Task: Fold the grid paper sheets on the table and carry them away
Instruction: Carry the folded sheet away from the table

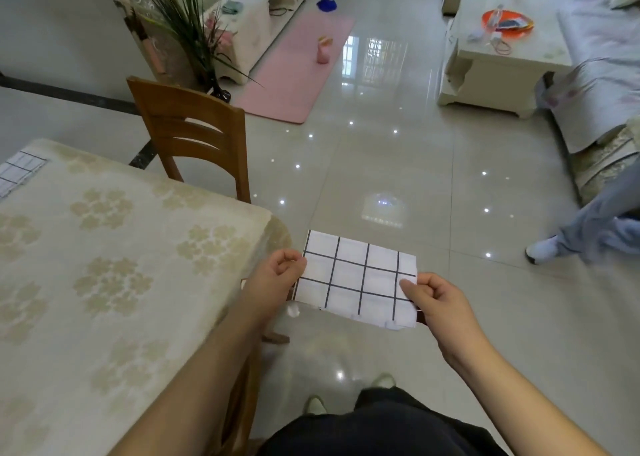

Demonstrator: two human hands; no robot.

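Observation:
A folded white grid paper sheet [356, 277] with black lines hangs flat in the air over the floor, just past the table's right corner. My left hand [273, 279] pinches its left edge and my right hand [436, 303] pinches its right edge. Another grid paper sheet [19, 171] lies on the table [114, 248] at the far left edge of the view, partly cut off.
The table has a beige flowered cloth. A wooden chair [194, 133] stands at its far side. Beyond are glossy floor tiles, a pink mat [301, 68], a potted plant, a cream coffee table [498, 57], a sofa, and another person's leg and shoe [550, 248] at right.

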